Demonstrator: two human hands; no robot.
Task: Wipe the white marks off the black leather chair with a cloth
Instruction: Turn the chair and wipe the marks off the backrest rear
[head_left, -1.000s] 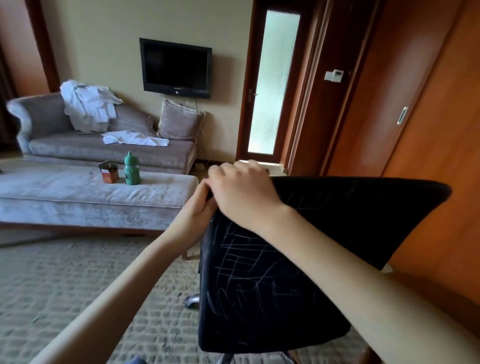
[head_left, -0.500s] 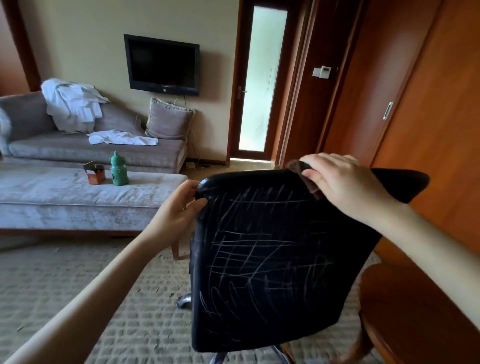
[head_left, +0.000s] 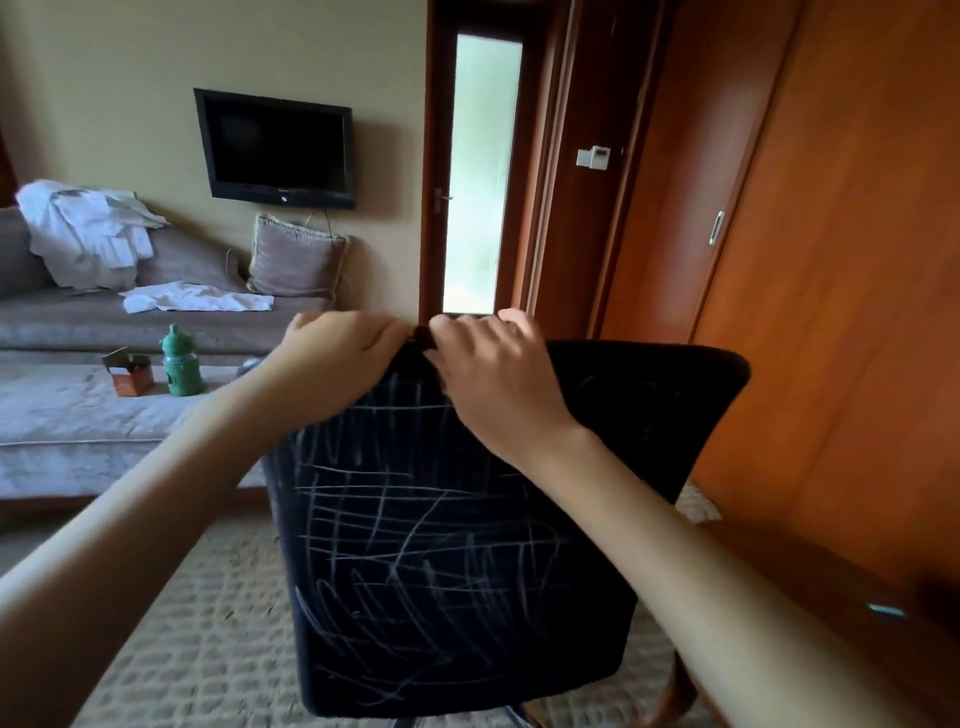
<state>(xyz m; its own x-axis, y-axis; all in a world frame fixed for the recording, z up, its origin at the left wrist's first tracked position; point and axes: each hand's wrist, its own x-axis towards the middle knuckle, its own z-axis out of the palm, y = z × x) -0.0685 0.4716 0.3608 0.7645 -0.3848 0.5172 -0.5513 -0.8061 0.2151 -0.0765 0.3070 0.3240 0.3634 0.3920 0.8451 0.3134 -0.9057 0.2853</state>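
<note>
The black leather chair faces me with its backrest, whose left and middle parts carry many white scribbled marks; the right part looks plain black. My left hand grips the top edge of the backrest near its left corner. Right beside it, my right hand presses on the same top edge with its fingers curled round a small dark cloth. Only a bit of the cloth shows between the two hands.
A grey sofa with white clothes stands at the back left. In front of it, a grey ottoman bears a green bottle and a small box. Wooden wardrobe doors line the right. A wooden table sits at lower right.
My right hand has slid left along the chair's top edge with the cloth and now sits beside my left hand. The view has shifted, and the chair looks closer.
</note>
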